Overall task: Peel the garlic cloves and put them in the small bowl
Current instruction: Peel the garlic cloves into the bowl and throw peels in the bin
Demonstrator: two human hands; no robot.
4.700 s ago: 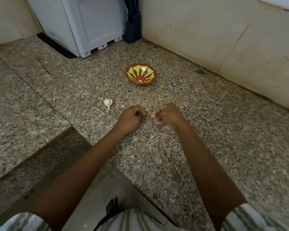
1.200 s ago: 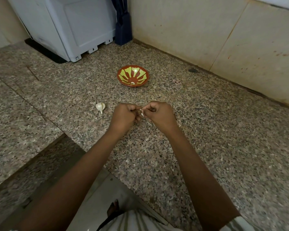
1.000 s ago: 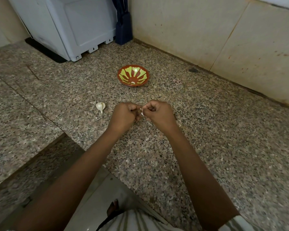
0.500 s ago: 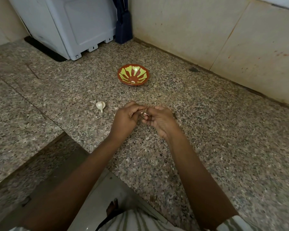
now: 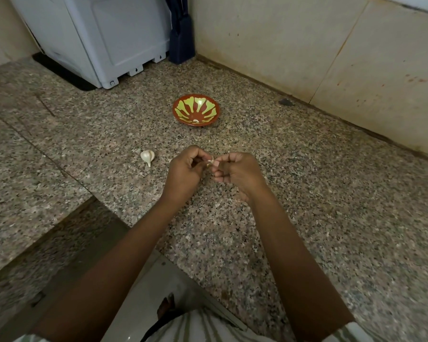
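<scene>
My left hand (image 5: 184, 172) and my right hand (image 5: 237, 172) meet over the granite counter, fingertips pinched together on a small pale garlic clove (image 5: 210, 162) with bits of skin; most of it is hidden by my fingers. A white garlic bulb (image 5: 147, 156) lies on the counter just left of my left hand. The small red bowl (image 5: 196, 113) with a yellow-green pattern stands farther back, beyond my hands, with one pale piece at its bottom.
A white appliance (image 5: 104, 38) stands at the back left, with a dark blue object (image 5: 181, 43) beside it in the corner. A tiled wall (image 5: 307, 45) runs along the back right. The counter edge (image 5: 109, 208) steps down at the near left.
Both hands have stayed together on the clove, lifting a little and working at it with the fingertips. The bulb and bowl have not moved.
</scene>
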